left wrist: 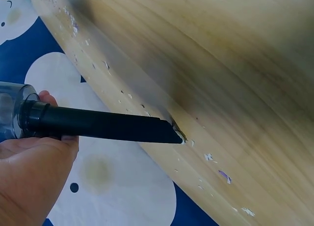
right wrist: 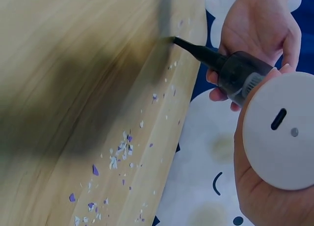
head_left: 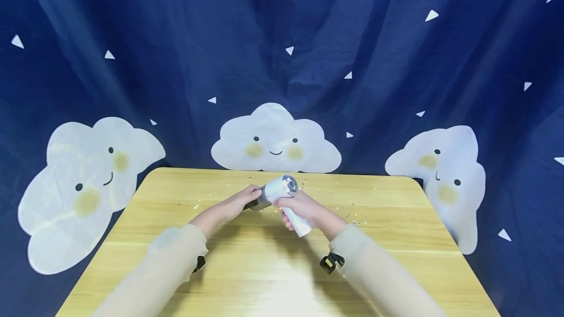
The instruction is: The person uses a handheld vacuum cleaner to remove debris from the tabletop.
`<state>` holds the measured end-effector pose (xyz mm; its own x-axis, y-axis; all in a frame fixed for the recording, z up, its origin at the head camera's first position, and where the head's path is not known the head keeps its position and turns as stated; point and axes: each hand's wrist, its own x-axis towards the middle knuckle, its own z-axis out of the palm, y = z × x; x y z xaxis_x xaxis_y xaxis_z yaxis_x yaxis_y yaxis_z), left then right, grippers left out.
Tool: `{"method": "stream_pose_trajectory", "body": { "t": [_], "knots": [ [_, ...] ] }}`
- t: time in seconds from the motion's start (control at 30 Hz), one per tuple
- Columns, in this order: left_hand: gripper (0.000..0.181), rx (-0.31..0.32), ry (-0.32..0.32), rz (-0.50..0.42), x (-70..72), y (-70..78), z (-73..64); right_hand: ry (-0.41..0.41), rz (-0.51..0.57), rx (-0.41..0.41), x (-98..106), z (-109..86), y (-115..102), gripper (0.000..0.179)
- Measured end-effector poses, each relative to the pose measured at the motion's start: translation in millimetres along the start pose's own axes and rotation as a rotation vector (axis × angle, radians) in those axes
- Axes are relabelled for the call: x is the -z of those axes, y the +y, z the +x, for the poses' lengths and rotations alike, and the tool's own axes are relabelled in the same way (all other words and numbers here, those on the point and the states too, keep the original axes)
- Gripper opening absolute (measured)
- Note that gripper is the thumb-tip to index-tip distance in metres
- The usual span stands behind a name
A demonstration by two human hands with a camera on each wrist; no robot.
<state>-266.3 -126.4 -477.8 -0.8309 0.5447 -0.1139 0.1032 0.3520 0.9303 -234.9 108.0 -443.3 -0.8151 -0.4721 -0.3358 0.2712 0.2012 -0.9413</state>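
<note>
A white handheld vacuum cleaner (head_left: 276,189) with a silver-ringed rear end is held over the far part of the table. My right hand (head_left: 305,208) grips its white handle, whose round flat base (right wrist: 279,152) faces the right wrist camera. Around the front, my left hand (left wrist: 34,174) holds the dark see-through dust cup (right wrist: 243,73) near the nozzle, its fingers coming round from beneath. The long black crevice nozzle (left wrist: 98,124) slants down, its angled tip right at the wood beside small scraps.
White and purple paper scraps (right wrist: 122,150) lie scattered along the far edge of the wooden table (head_left: 246,268). Behind that edge hangs a dark blue curtain (head_left: 246,38) with cloud faces and white triangles. A black wrist strap mount (head_left: 331,262) shows below the right sleeve.
</note>
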Motion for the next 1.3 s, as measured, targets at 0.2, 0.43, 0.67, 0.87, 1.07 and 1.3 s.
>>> {"method": "stream_pose_trajectory", "body": {
  "t": [0.2, 0.43, 0.67, 0.87, 1.07, 1.3],
  "knots": [
    [0.046, 0.011, -0.013, -0.014, 6.0, -1.4, -5.1, 0.006, 0.022, -0.007, -7.5, 2.9, 1.1, 0.03],
    [0.049, 0.036, -0.036, -0.024, 12.7, -4.8, -3.1, 0.02, 0.039, -0.011, -13.5, 3.7, -0.4, 0.032],
    [0.045, 0.044, -0.043, -0.026, 17.3, -9.4, -3.5, 0.028, 0.05, -0.023, -19.4, 6.0, -1.4, 0.031],
    [0.042, 0.046, -0.045, -0.034, 21.5, -11.9, -4.6, 0.018, 0.048, -0.012, -25.3, 6.4, -4.6, 0.027],
    [0.041, 0.061, -0.061, -0.05, 25.7, -11.7, -7.3, 0.019, 0.056, -0.013, -30.1, 7.1, -7.1, 0.031],
    [0.042, 0.099, -0.048, -0.026, 32.9, -17.4, -8.9, 0.025, 0.104, -0.04, -38.2, 12.5, -7.6, 0.022]
  ]
}}
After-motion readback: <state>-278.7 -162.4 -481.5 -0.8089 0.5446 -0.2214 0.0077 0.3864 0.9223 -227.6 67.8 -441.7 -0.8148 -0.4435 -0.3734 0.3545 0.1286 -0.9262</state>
